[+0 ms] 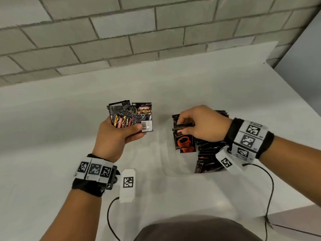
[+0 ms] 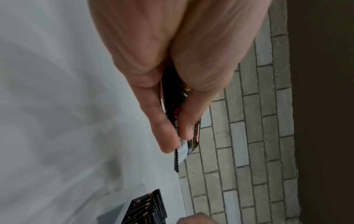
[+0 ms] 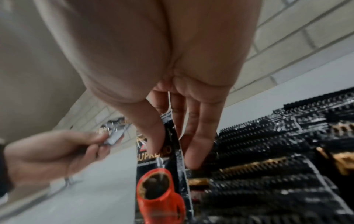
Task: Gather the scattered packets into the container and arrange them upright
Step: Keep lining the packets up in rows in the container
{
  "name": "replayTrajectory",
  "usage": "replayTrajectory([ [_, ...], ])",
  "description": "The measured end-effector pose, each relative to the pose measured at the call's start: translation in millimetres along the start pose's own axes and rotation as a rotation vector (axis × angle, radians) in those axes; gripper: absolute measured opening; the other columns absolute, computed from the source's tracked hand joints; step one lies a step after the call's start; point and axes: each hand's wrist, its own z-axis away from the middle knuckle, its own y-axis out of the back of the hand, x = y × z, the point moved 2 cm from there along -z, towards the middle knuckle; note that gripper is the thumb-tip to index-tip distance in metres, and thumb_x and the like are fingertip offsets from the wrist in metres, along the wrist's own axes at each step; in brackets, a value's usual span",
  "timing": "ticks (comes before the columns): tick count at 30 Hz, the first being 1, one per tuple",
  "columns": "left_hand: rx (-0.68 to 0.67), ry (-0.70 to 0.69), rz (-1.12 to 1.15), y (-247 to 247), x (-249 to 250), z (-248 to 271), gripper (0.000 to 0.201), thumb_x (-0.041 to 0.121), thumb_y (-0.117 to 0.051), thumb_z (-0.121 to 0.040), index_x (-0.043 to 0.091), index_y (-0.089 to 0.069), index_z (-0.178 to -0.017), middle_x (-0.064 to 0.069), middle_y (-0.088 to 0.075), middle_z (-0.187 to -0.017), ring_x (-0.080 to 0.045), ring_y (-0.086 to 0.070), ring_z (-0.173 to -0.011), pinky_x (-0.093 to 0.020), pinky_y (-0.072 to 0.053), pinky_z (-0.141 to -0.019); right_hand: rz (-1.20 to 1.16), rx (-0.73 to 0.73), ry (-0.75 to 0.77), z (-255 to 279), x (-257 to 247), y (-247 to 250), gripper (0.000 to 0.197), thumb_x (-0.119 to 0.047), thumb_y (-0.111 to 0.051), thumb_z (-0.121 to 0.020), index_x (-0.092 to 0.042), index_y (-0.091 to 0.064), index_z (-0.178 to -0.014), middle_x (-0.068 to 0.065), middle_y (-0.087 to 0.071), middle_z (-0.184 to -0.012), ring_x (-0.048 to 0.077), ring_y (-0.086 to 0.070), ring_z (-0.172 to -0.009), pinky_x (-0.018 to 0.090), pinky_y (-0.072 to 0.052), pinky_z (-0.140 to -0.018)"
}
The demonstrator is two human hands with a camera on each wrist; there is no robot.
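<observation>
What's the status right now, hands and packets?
Left hand grips a fan of packets. Right hand pinches one packet, lowering it upright into the clear container beside the standing rows. Nothing in the way.

Bare forearms, each wrist wrapped in a black fabric wristband (image 1: 88, 186) under a ring of white square-code marker tiles (image 1: 94, 169). Beside each wristband, a white hanging tag (image 1: 128, 184) printed with one code, and a thin black cable (image 1: 111, 218) trailing below.
</observation>
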Motion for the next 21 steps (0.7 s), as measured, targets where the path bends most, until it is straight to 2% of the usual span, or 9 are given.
replayTrajectory([
  [2,-0.004,0.006,0.003,0.8,-1.9,2.2,0.047,-0.015,-0.072,-0.081,-0.003,-0.062,-0.125,-0.021,-0.076,-0.111,-0.039,-0.076,-0.097,-0.041,-0.064,-0.075,0.132,-0.034,0.019,-4.4,4.2,-7.3,0.014,-0.016,-0.068,-0.089,-0.022,-0.069,-0.102,-0.005,-0.07,-0.098,0.015,-0.064,-0.088,0.034,-0.055,-0.084],
  [5,-0.01,0.021,0.005,0.0,-6.9,4.9,0.048,-0.016,-0.072,-0.081,-0.004,-0.061,-0.126,-0.023,-0.075,-0.111,-0.04,-0.076,-0.097,-0.042,-0.064,-0.076,0.314,-0.042,0.016,-9.1,11.6,-14.0,0.008,-0.018,-0.065,-0.087,-0.021,-0.064,-0.094,-0.002,-0.066,-0.09,0.02,-0.059,-0.085,0.042,-0.054,-0.078],
  [9,-0.026,0.04,0.003,-4.1,-12.4,7.1,0.048,-0.016,-0.072,-0.08,-0.004,-0.061,-0.126,-0.021,-0.076,-0.111,-0.04,-0.076,-0.097,-0.042,-0.064,-0.076,0.429,-0.039,-0.005,-9.7,13.5,-15.9,0.014,-0.026,-0.068,-0.086,-0.026,-0.054,-0.087,-0.003,-0.053,-0.085,0.019,-0.052,-0.092,0.033,-0.042,-0.068],
  [11,-0.04,0.052,-0.008,-6.5,-13.6,8.3,0.047,-0.016,-0.072,-0.081,-0.003,-0.061,-0.125,-0.021,-0.076,-0.109,-0.038,-0.076,-0.096,-0.038,-0.064,-0.073,0.474,-0.048,-0.01,-9.5,12.2,-16.7,0.014,-0.03,-0.07,-0.086,-0.027,-0.057,-0.089,-0.003,-0.049,-0.088,0.018,-0.053,-0.084,0.03,-0.037,-0.063],
  [13,-0.05,0.063,-0.016,-8.4,-14.5,8.7,0.047,-0.015,-0.072,-0.081,-0.003,-0.061,-0.125,-0.021,-0.076,-0.109,-0.039,-0.076,-0.095,-0.036,-0.063,-0.072,0.508,-0.052,-0.022,-10.1,11.2,-17.1,0.013,-0.03,-0.07,-0.086,-0.024,-0.063,-0.095,-0.002,-0.049,-0.091,0.014,-0.047,-0.072,0.028,-0.035,-0.059],
  [14,-0.053,0.066,-0.019,-9.2,-14.7,8.8,0.047,-0.015,-0.073,-0.081,-0.003,-0.061,-0.125,-0.021,-0.076,-0.108,-0.04,-0.076,-0.095,-0.036,-0.063,-0.072,0.519,-0.047,-0.022,-10.5,11.1,-17.3,0.014,-0.03,-0.07,-0.085,-0.024,-0.063,-0.095,-0.003,-0.048,-0.09,0.013,-0.047,-0.071,0.028,-0.035,-0.058],
  [18,-0.074,0.069,-0.024,-12.7,-15.1,10.5,0.046,-0.014,-0.073,-0.082,0.0,-0.062,-0.124,-0.021,-0.076,-0.11,-0.039,-0.076,-0.096,-0.036,-0.064,-0.072,0.51,-0.037,-0.006,-13.9,15.4,-18.2,0.014,-0.028,-0.073,-0.081,-0.024,-0.063,-0.089,-0.007,-0.053,-0.084,0.02,-0.059,-0.091,0.027,-0.035,-0.056],
  [21,-0.083,0.078,-0.032,-16.7,-15.8,12.2,0.046,-0.014,-0.074,-0.081,0.0,-0.062,-0.124,-0.022,-0.076,-0.11,-0.04,-0.076,-0.096,-0.036,-0.064,-0.072,0.403,-0.029,-0.038,-13.4,14.0,-7.0,0.021,-0.033,-0.078,-0.079,-0.025,-0.066,-0.094,-0.014,-0.052,-0.078,0.014,-0.056,-0.086,0.027,-0.041,-0.06],
])
